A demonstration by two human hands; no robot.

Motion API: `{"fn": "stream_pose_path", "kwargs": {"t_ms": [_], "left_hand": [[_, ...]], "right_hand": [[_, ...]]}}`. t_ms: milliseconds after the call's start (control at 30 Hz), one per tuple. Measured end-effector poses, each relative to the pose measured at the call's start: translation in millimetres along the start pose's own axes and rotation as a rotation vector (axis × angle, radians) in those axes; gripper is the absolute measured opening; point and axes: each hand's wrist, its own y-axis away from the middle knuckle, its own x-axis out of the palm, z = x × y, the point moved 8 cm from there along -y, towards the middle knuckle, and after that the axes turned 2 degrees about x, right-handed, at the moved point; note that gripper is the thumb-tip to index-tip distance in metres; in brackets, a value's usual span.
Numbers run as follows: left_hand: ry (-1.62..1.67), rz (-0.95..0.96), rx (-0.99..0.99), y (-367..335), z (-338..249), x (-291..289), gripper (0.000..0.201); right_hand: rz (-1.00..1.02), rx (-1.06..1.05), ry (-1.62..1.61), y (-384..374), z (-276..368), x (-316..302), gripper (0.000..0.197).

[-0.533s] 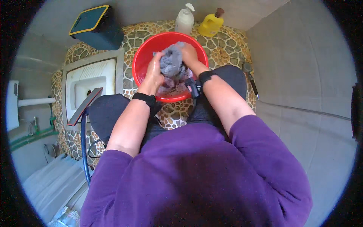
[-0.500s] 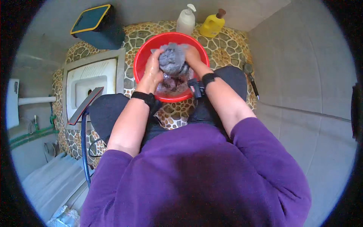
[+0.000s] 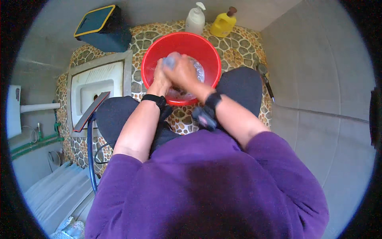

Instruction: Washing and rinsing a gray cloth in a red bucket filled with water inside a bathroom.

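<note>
Over a red basin (image 3: 207, 51) both hands press together around a wet grey cloth (image 3: 169, 62). Only a small bit of the cloth shows between the fingers; the rest is hidden. My left hand (image 3: 160, 76) is closed on its left side. My right hand (image 3: 182, 72) wraps over it from the right, slightly blurred by motion. Beneath the hands, soapy water (image 3: 199, 71) with bubbles lies in the basin, and something dark shows in it near the front.
Behind the basin stand a white pump bottle (image 3: 195, 20) and a yellow bottle (image 3: 223, 24). To the left are a dark bin (image 3: 104, 34), a squat toilet (image 3: 96, 85) and a squeegee (image 3: 90, 112). A shower head (image 3: 262, 70) lies by the right wall.
My right hand has moved left and over, so the hands now meet. The cloth, a wide bundle before, is squeezed small between them.
</note>
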Motion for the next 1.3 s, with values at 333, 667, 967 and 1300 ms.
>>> {"fn": "stream_pose_path", "kwargs": {"t_ms": [333, 667, 967, 1300], "left_hand": [[-0.083, 0.234, 0.046, -1.7, -61.7, 2.0, 0.029], [-0.108, 0.189, -0.034, 29.8, -20.5, 61.4, 0.033], [-0.233, 0.26, 0.135, 30.6, -78.5, 51.0, 0.033], [-0.319, 0.247, 0.172, 40.5, -58.7, 78.2, 0.038]], "right_hand": [[-0.124, -0.227, -0.178, 6.4, 16.8, -2.1, 0.035], [0.022, -0.084, -0.329, -57.4, -77.5, -5.8, 0.034], [0.457, 0.433, -1.398, -31.8, -78.3, 27.0, 0.054], [0.635, 0.457, -1.065, -3.9, -73.2, 27.6, 0.062]]}}
